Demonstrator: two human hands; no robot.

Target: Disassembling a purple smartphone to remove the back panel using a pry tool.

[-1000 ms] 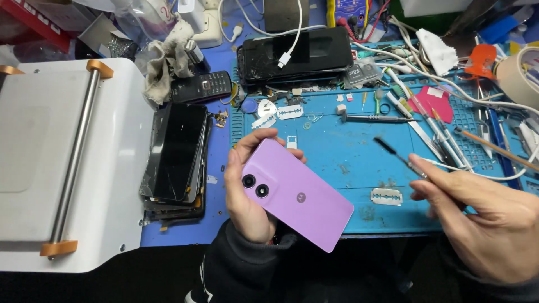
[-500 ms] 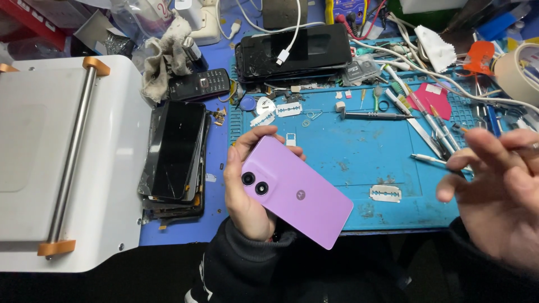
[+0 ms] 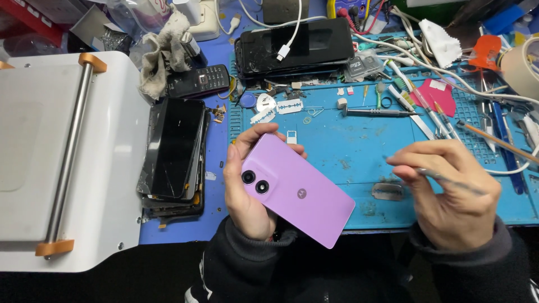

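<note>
Two hands busy: left hand (image 3: 247, 196) grips purple phone (image 3: 297, 191); right hand (image 3: 449, 196) pinches thin tool (image 3: 449, 178).

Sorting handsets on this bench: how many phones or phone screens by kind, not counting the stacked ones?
Purple smartphone in left hand: 1
Black keypad phone: 1
Large black phone with white cable: 1
Total: 3

A cluttered tabletop (image 3: 219, 227) under bright, even light, with a blue work mat (image 3: 359, 140) across it (the front edge drops into dark shadow).
</note>
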